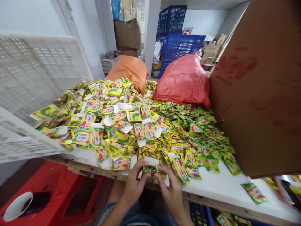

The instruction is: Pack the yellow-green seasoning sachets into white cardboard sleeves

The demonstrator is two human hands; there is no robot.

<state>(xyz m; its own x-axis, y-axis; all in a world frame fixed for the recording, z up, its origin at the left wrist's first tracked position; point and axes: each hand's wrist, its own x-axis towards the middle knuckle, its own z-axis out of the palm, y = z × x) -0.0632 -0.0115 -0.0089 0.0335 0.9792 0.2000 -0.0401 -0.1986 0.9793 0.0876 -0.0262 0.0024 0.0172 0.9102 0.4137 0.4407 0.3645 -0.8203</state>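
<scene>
At the front edge of the table, my left hand [137,179] and my right hand [169,182] pinch a small carton [150,170] between fingers and thumbs. Green and red print shows on it, and a white flap stands out at its far side. Whether a sachet is partly in the carton I cannot tell. Beside my right hand lies a yellow carton [178,168] with its white flap open. Another carton [121,164] lies just left of my left hand. Beyond both hands spread heaps of yellow cartons [88,121] and small green sachets [207,141].
A white crate [47,62] tilts at the left, and a large cardboard box [256,94] stands at the right. An orange sack [128,69] and a red sack [183,78] sit behind the heaps. A red stool [54,194] with a white cup [17,207] is below left.
</scene>
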